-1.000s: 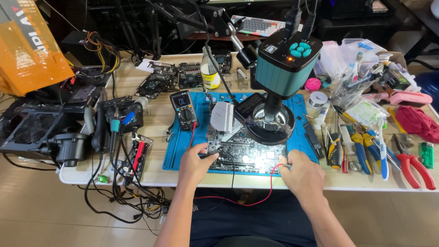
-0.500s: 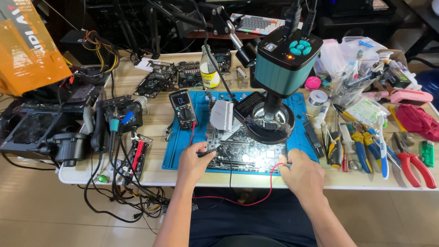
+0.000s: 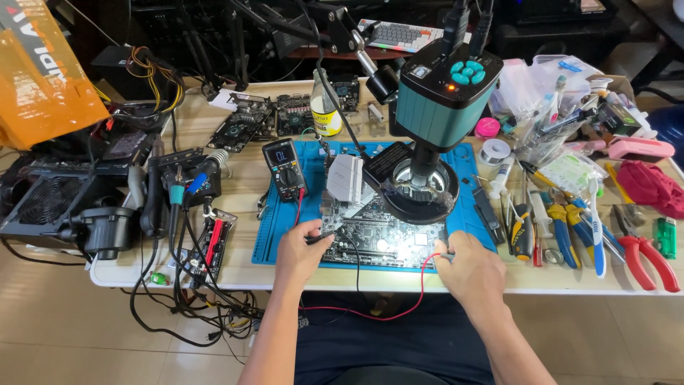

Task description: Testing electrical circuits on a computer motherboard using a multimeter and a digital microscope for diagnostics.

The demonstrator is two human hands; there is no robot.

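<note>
A dark circuit board (image 3: 377, 239) lies on a blue work mat (image 3: 285, 232) under a teal microscope camera (image 3: 445, 89) with a ring light (image 3: 420, 189). My left hand (image 3: 301, 251) pinches a black probe whose tip rests on the board's left edge. My right hand (image 3: 472, 267) holds a red-wired probe at the board's right front corner; its red lead (image 3: 399, 310) loops below the table edge. A multimeter (image 3: 283, 167) sits on the mat's left end.
Pliers and cutters (image 3: 570, 224) and red-handled pliers (image 3: 645, 253) lie to the right. Plastic bags with small parts (image 3: 548, 93) stand behind them. Left of the mat are a soldering handle (image 3: 178, 192), cables, a black power unit (image 3: 50, 203) and spare boards (image 3: 242, 121).
The hands stay on the board with only slight shifts of the left hand. The view has barely moved.
</note>
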